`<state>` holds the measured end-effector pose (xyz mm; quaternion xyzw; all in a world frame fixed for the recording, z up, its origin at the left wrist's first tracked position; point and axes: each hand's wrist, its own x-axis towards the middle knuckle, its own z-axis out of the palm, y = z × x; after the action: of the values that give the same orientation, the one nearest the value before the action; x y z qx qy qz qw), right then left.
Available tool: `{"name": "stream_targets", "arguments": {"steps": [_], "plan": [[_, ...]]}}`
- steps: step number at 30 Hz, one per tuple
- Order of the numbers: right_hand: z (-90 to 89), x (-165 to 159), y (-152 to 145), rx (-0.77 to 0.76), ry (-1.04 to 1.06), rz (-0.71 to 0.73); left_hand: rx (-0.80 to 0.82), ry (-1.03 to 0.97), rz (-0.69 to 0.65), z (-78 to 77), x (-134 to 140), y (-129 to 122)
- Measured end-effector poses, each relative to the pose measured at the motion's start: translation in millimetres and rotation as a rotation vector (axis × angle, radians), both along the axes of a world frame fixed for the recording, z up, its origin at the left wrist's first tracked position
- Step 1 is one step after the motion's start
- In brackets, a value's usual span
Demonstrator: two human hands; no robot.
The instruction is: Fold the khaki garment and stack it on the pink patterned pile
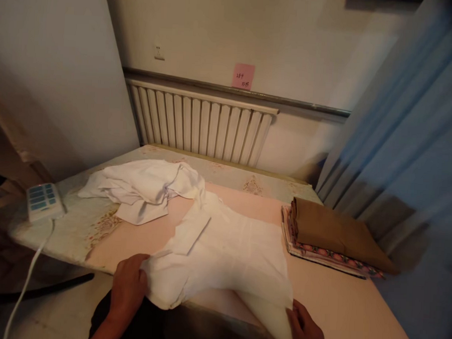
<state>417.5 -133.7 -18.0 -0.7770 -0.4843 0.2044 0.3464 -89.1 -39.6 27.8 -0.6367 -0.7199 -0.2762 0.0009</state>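
A white short-sleeved shirt is spread over the near part of a pink cloth on the table, one edge hanging past the front. My left hand pinches the shirt near its sleeve and shoulder end, thumb against the fabric. At the hem on the right, my right hand has its fingers closed on the lower corner of the same shirt. Behind and left of it lies a second white garment, crumpled, touching or overlapping the first near the middle.
Folded brown and patterned fabrics are stacked on the table's right side. A white power strip with a cable sits at the left corner. Behind the floral-covered table stand a radiator and wall; a blue curtain hangs right.
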Motion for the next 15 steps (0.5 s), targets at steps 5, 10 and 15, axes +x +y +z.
{"name": "stream_targets", "arguments": {"steps": [5, 10, 15], "plan": [[6.8, -9, 0, 0.004, 0.007, 0.009, -0.003, 0.144, -0.314, 15.6, 46, 22], [11.1, -11, -1, 0.011, 0.017, 0.010, -0.178, 0.163, -0.452, 14.5, 78, 52], [12.7, -8, -1, 0.019, 0.054, 0.005, -0.222, -0.429, -0.037, 22.5, 40, 90]]}}
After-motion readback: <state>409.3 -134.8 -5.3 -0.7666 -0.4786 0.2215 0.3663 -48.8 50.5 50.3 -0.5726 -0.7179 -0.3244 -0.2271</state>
